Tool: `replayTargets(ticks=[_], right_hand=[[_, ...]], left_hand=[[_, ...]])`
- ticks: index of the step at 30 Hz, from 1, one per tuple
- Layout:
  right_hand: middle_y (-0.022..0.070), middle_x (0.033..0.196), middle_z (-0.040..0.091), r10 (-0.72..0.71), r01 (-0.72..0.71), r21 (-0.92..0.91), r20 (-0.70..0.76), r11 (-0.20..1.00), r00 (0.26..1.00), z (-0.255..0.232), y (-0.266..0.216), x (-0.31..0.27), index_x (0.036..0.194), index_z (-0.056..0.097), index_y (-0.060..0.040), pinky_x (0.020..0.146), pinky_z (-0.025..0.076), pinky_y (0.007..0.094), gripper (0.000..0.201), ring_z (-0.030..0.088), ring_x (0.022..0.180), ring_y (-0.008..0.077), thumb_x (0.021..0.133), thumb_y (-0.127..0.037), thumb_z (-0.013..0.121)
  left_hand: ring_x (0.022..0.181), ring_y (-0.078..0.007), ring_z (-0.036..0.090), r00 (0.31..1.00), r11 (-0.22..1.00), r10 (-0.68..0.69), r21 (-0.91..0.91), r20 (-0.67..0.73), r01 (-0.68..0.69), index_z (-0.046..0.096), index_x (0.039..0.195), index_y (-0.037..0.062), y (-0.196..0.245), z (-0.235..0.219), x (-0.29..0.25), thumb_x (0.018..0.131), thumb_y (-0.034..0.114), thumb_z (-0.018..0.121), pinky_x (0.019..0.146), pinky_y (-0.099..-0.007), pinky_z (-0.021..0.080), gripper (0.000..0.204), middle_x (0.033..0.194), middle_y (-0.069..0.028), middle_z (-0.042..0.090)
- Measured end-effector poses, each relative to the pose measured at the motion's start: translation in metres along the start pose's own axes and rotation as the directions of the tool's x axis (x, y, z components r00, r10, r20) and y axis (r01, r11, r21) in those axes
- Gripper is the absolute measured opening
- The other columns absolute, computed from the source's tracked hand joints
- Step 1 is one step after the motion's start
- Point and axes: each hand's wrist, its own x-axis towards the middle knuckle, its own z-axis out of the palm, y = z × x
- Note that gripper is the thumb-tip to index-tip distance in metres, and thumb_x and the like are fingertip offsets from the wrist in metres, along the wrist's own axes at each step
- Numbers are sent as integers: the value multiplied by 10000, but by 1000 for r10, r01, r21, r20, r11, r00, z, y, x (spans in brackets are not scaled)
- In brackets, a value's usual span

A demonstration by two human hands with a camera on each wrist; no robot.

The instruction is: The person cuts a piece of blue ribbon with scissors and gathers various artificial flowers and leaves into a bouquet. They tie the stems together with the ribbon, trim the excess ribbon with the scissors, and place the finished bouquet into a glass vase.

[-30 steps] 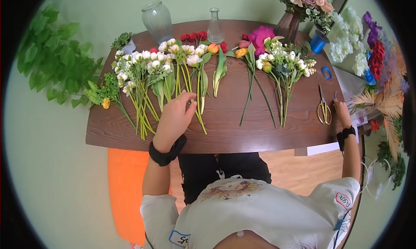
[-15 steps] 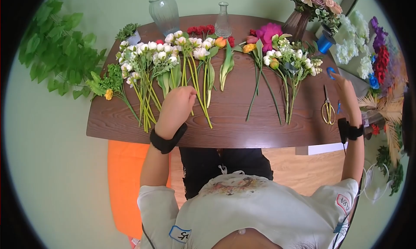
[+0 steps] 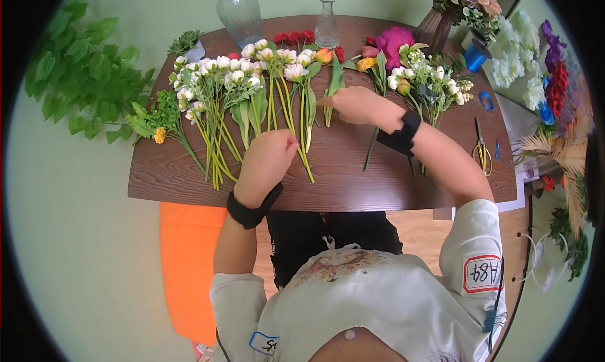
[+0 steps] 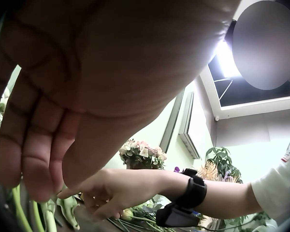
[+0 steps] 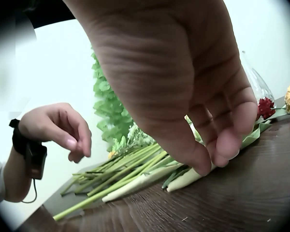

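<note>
My left hand (image 3: 268, 163) hovers over the lower stems of the white flowers (image 3: 237, 64), its fingers loosely bent with nothing between them. Across the table's middle reaches my right hand (image 3: 354, 105), whose fingertips are right at the pale stem of the orange tulip (image 3: 324, 56), beside its broad green leaf (image 3: 334, 78). In the right wrist view, thumb and fingers hang over the tulip stem (image 5: 183, 181) without visibly closing round it. The left wrist view has the right hand's fingers spread downward. Yellow-green stems (image 5: 121, 169) fan out between both hands.
Gold-handled scissors (image 3: 482, 153), a small blue strip (image 3: 497, 150) and a blue ring (image 3: 486, 100) lie at the right. Behind stand a ribbed glass vase (image 3: 239, 15), a narrow glass bottle (image 3: 326, 25) and a blue spool (image 3: 476, 56). A magenta flower (image 3: 394, 44) lies right of centre.
My right hand has swung from the table's right edge leftward to the orange tulip. The small blue strip at its fingertips earlier now lies beside the scissors. My left hand's fingers have curled slightly more.
</note>
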Motion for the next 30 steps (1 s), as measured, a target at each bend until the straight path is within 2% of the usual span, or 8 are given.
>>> replayTargets(ticks=[8,10,12,17,19,21,29,30], right_hand=[[125,688,587,-100,103,-214,27,971,995,15,-1,10,781,575,-32,552,477,337,129,597,659,265,665,-69,532],[116,678,578,-114,111,-236,1,965,993,13,-2,2,789,559,-36,539,474,332,133,595,648,258,668,-86,533],[107,669,570,-132,121,-259,-26,958,991,2,-4,-8,796,542,-40,526,470,327,140,592,637,250,671,-103,534],[84,692,522,-309,236,-235,-348,943,885,-19,13,-35,851,455,-67,480,448,332,219,573,603,240,661,-124,547],[86,697,519,-267,204,-213,-325,955,907,-22,13,-46,845,459,-74,483,452,337,204,573,608,241,666,-124,543],[83,696,519,-220,192,-160,-177,968,959,-22,5,-58,846,473,-78,486,457,345,186,573,616,242,675,-122,532],[67,721,532,-248,250,-43,31,967,968,2,-6,-77,796,545,-69,554,466,335,151,568,664,235,646,-88,548],[78,717,542,-249,246,63,39,967,968,0,-6,-76,800,550,-66,567,463,345,154,566,664,250,647,-78,545]], left_hand=[[626,-302,553,998,995,-68,-72,5,68,572,723,-2,0,-6,-4,739,133,532,572,-366,432,142,651,-146,569],[563,-218,548,999,995,-43,-93,26,45,575,777,-7,-1,-4,-2,757,151,538,524,-292,413,163,620,-116,566],[561,-218,547,999,994,-34,-103,33,37,573,778,-9,0,-3,-1,758,151,537,523,-290,413,165,621,-116,566],[561,-221,548,999,993,-14,-116,37,18,568,779,-14,-1,-1,1,760,151,534,525,-289,415,169,628,-118,570],[572,-224,555,998,994,-18,-102,62,24,567,777,-17,0,0,3,762,152,534,534,-293,423,172,638,-123,574],[581,-226,560,997,995,-8,-101,72,16,568,777,-16,2,1,4,762,151,534,540,-292,427,172,643,-126,576],[618,-231,577,994,995,43,-96,101,-33,567,795,-14,5,10,6,762,140,532,559,-295,439,161,675,-135,584],[622,-236,576,992,993,54,-110,115,-41,561,816,-14,9,10,7,761,133,533,560,-299,439,160,683,-134,584]])
